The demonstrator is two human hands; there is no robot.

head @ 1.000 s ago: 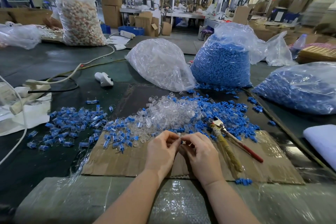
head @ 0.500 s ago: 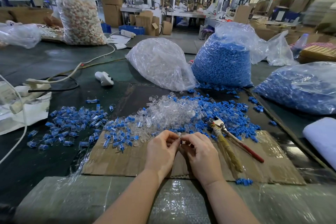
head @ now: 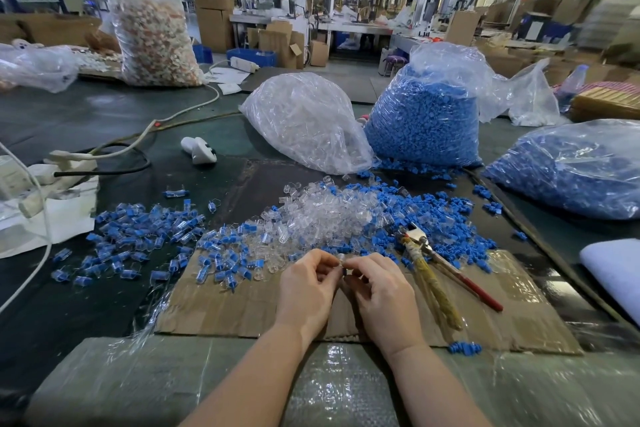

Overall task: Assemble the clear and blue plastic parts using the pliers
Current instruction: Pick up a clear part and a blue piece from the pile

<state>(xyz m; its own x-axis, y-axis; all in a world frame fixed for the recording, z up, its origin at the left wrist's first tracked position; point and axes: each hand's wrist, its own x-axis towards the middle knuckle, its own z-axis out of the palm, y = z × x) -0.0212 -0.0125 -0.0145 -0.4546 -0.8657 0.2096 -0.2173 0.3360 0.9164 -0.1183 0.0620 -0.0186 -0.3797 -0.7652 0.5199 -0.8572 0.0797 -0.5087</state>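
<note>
Mating by hand looks like the current step: left hand (head: 306, 288) and right hand (head: 379, 291) pinch one small clear-and-blue piece (head: 342, 265) between fingers above the cardboard (head: 242, 308). Pliers (head: 433, 270) lie unheld rightward; reaching them likely follows.

pliers (head: 437, 265): metal, taped grips | cardboard sheet (head: 221, 308): matt, rough | bags (head: 304, 121): glossy plastic

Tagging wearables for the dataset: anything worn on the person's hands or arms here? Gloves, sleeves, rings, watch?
Nothing visible. The left hand and right hand are bare, without gloves. Both forearms are uncovered up to the frame's bottom edge, with no sleeves, watch, bands or rings showing.
</note>
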